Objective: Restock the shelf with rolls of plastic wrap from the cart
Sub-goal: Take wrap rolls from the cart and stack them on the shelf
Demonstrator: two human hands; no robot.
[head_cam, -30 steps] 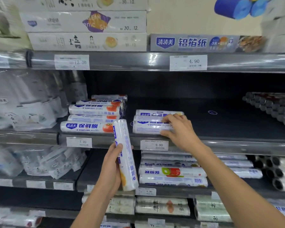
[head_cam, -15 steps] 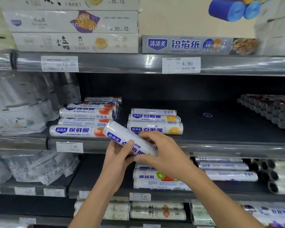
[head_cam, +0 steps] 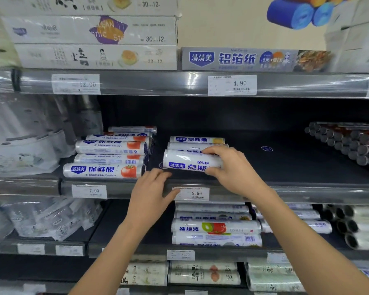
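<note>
My right hand [head_cam: 232, 169] grips a white plastic wrap roll [head_cam: 185, 161] with blue print, held level at the front of the dark middle shelf [head_cam: 285, 167]. Behind it lie two more matching rolls [head_cam: 196, 139]. My left hand [head_cam: 151, 192] is below and left of the held roll, fingers relaxed and holding nothing, in front of the shelf's front rail. To the left sits a stack of tomato-printed wrap rolls [head_cam: 103, 170]. The cart is out of sight.
The shelf is bare to the right of the held roll up to a pile of dark-ended rolls [head_cam: 349, 143]. Price tags 9.90 [head_cam: 192, 193] and 7.00 [head_cam: 89, 190] sit on the rail. Boxes [head_cam: 94, 56] fill the shelf above; more rolls [head_cam: 215, 227] lie below.
The roll passed from my left hand to my right, turned level and went onto the shelf in front of the two matching rolls. My left hand let go and dropped away.
</note>
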